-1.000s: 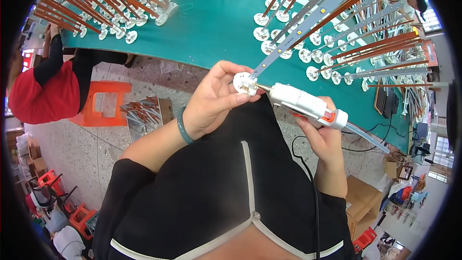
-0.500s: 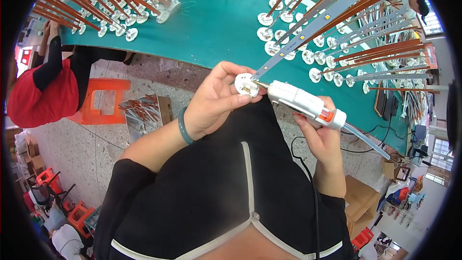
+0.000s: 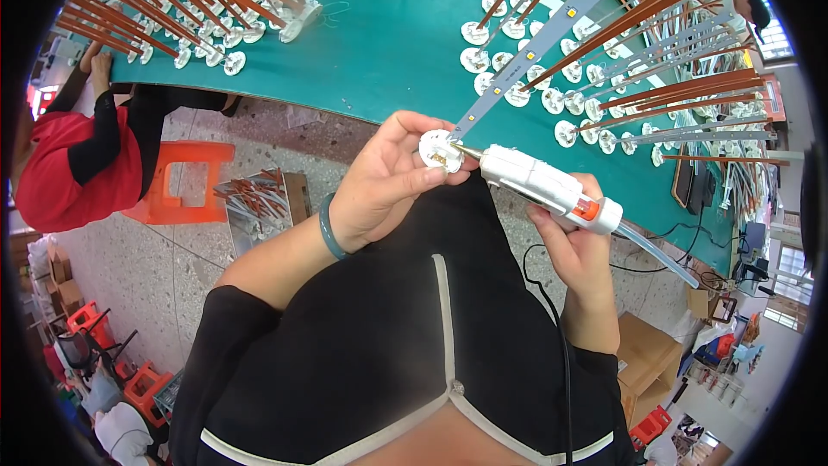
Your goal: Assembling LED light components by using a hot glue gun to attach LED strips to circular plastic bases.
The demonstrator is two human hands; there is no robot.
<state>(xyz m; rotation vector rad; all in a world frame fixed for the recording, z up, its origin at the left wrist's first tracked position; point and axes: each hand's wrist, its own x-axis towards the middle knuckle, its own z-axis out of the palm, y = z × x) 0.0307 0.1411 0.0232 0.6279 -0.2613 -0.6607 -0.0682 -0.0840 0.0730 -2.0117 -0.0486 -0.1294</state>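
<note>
My left hand (image 3: 384, 174) is closed on a round white base (image 3: 441, 152), its thumb at the lower edge and fingers behind. A grey LED strip (image 3: 526, 56) with small yellow chips rises from the base toward the upper right. In my right hand (image 3: 576, 242) is a white hot glue gun (image 3: 535, 181) with an orange part near its back and a clear glue stick (image 3: 657, 255) sticking out behind. The gun's metal nozzle (image 3: 468, 152) meets the base where the strip joins it; the exact contact is too small to tell.
Many similar bases with brown or grey strips stand on the green table (image 3: 371, 60), left and right. A black cord (image 3: 552, 311) runs down beside my right arm. At the left, a co-worker in red (image 3: 60, 168) is near an orange stool (image 3: 185, 207) and a box of brown strips (image 3: 259, 198).
The LED strip has swung slightly to the left at its upper end. My hands and the glue gun stay nearly still. The co-worker's arm has shifted.
</note>
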